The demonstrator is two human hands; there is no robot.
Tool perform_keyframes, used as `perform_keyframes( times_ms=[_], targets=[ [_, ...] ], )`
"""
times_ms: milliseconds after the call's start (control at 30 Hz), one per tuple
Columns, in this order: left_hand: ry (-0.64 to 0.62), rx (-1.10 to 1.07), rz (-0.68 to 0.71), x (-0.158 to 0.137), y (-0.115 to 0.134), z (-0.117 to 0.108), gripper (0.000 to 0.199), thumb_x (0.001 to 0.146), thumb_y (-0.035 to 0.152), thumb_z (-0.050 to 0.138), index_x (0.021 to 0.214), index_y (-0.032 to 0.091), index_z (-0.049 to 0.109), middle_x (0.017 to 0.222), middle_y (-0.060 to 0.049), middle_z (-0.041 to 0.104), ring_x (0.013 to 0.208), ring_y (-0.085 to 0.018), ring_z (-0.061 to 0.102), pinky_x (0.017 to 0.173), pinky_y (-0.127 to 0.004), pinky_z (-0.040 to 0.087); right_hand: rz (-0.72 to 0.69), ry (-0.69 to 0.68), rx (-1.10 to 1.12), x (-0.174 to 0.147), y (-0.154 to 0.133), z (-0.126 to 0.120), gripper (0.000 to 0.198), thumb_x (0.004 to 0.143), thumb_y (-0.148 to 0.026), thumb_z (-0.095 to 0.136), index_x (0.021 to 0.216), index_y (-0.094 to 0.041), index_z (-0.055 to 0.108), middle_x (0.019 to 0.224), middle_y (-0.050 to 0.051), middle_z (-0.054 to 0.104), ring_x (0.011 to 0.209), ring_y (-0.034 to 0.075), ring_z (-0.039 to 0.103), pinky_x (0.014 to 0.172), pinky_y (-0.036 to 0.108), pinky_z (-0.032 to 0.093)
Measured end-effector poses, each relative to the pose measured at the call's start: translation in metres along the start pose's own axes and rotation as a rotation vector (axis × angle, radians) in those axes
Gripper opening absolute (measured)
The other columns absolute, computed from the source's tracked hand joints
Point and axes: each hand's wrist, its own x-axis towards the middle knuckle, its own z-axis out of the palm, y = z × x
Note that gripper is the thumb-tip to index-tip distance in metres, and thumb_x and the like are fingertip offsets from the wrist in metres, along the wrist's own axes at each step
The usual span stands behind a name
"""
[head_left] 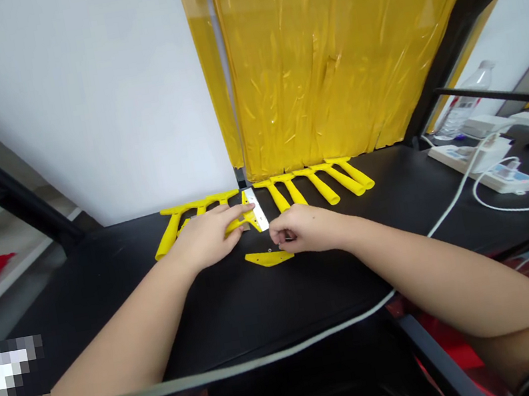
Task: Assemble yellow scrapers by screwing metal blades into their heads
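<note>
My left hand (pixel 212 234) is closed around a yellow scraper (pixel 248 209), whose metal blade (pixel 259 210) faces right. My right hand (pixel 304 226) is just right of the blade, fingers curled together in a pinch; whatever they hold is hidden. Below, between the hands, a loose yellow blade cover plate (pixel 268 259) with small holes lies flat on the black table (pixel 243 310). A tiny nut or screw (pixel 270 250) rests at its upper edge. Beyond my right hand several yellow scraper handles (pixel 325 186) lie in a row; more yellow handles (pixel 169 235) lie behind my left hand.
A white panel (pixel 116 101) and a yellow plastic curtain (pixel 322 60) stand at the table's back edge. To the right are a power strip (pixel 488 171), white cables (pixel 460 189) and a plastic bottle (pixel 466 100). Another cable (pixel 271 358) crosses in front of me.
</note>
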Motion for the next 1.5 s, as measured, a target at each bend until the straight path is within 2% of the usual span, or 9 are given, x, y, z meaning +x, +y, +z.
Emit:
perform_keyframes(
  times_ms=[133, 267, 367, 500, 933, 1167, 1333, 1433, 1500],
  targets=[
    [-0.006, 0.006, -0.007, 0.0, 0.0, -0.001, 0.052, 0.102, 0.046, 0.046, 0.153, 0.039, 0.052, 0.124, -0.006, 0.069, 0.108, -0.028, 0.068, 0.091, -0.041, 0.053, 0.097, 0.013, -0.04, 0.003, 0.007, 0.005, 0.018, 0.077, -0.003, 0.066, 0.085, -0.018, 0.07, 0.081, -0.001, 0.071, 0.07, 0.011, 0.059, 0.067, 0.023, 0.04],
    [-0.007, 0.001, -0.01, 0.0, 0.002, -0.002, 0.051, 0.102, 0.046, 0.045, 0.153, 0.04, 0.053, 0.124, -0.006, 0.069, 0.105, -0.027, 0.069, 0.091, -0.041, 0.053, 0.085, -0.001, -0.064, 0.004, 0.005, 0.007, 0.015, 0.081, -0.008, 0.068, 0.09, -0.019, 0.073, 0.085, 0.001, 0.072, 0.073, 0.012, 0.06, 0.068, 0.025, 0.04],
    [-0.004, 0.004, -0.012, 0.0, 0.001, -0.001, 0.051, 0.102, 0.046, 0.045, 0.153, 0.04, 0.053, 0.123, -0.006, 0.069, 0.104, -0.027, 0.069, 0.089, -0.04, 0.053, 0.017, 0.017, -0.059, 0.002, 0.001, 0.005, 0.007, 0.087, -0.018, 0.071, 0.093, -0.02, 0.075, 0.09, 0.003, 0.071, 0.077, 0.014, 0.06, 0.07, 0.027, 0.041],
    [0.004, -0.001, 0.003, 0.0, 0.0, 0.0, 0.051, 0.102, 0.046, 0.045, 0.152, 0.039, 0.054, 0.124, -0.006, 0.069, 0.105, -0.027, 0.069, 0.09, -0.039, 0.053, -0.144, -0.086, -0.022, 0.003, -0.002, 0.005, 0.015, 0.087, -0.028, 0.077, 0.1, -0.02, 0.075, 0.099, 0.004, 0.073, 0.088, 0.018, 0.063, 0.076, 0.029, 0.044],
    [0.001, -0.023, 0.002, 0.001, -0.002, 0.002, 0.051, 0.102, 0.046, 0.047, 0.152, 0.04, 0.053, 0.131, -0.006, 0.069, 0.114, -0.028, 0.067, 0.097, -0.042, 0.052, -0.108, -0.128, -0.083, -0.001, -0.006, -0.002, 0.019, 0.08, -0.009, 0.068, 0.094, -0.02, 0.075, 0.086, 0.001, 0.073, 0.073, 0.014, 0.059, 0.067, 0.026, 0.039],
    [-0.001, -0.024, 0.001, 0.0, -0.003, 0.002, 0.051, 0.102, 0.046, 0.048, 0.152, 0.04, 0.054, 0.129, -0.005, 0.069, 0.114, -0.028, 0.067, 0.097, -0.042, 0.052, -0.043, -0.099, -0.079, -0.002, 0.0, -0.005, 0.019, 0.077, -0.007, 0.067, 0.09, -0.019, 0.072, 0.081, -0.001, 0.069, 0.069, 0.012, 0.054, 0.063, 0.026, 0.035],
    [0.004, -0.035, -0.009, 0.0, 0.0, 0.0, 0.05, 0.102, 0.046, 0.048, 0.151, 0.04, 0.055, 0.128, -0.006, 0.069, 0.112, -0.028, 0.067, 0.097, -0.043, 0.053, -0.111, -0.01, -0.037, -0.006, 0.006, -0.015, 0.02, 0.08, -0.006, 0.062, 0.094, -0.018, 0.072, 0.085, 0.001, 0.067, 0.078, 0.014, 0.057, 0.072, 0.028, 0.042],
    [0.002, -0.047, 0.0, 0.0, 0.002, -0.001, 0.05, 0.102, 0.046, 0.048, 0.151, 0.04, 0.054, 0.129, -0.007, 0.068, 0.11, -0.027, 0.067, 0.094, -0.042, 0.053, -0.08, 0.085, 0.091, -0.005, 0.012, -0.018, 0.022, 0.089, -0.012, 0.06, 0.105, -0.017, 0.074, 0.1, 0.005, 0.069, 0.085, 0.016, 0.062, 0.078, 0.031, 0.048],
    [-0.001, -0.055, 0.022, 0.0, 0.004, -0.002, 0.05, 0.102, 0.045, 0.049, 0.152, 0.041, 0.054, 0.129, -0.006, 0.068, 0.109, -0.026, 0.067, 0.091, -0.04, 0.053, -0.007, 0.13, 0.276, -0.003, 0.018, -0.016, 0.021, 0.093, -0.016, 0.059, 0.109, -0.017, 0.072, 0.107, 0.007, 0.068, 0.085, 0.015, 0.066, 0.078, 0.032, 0.053]
  ],
)
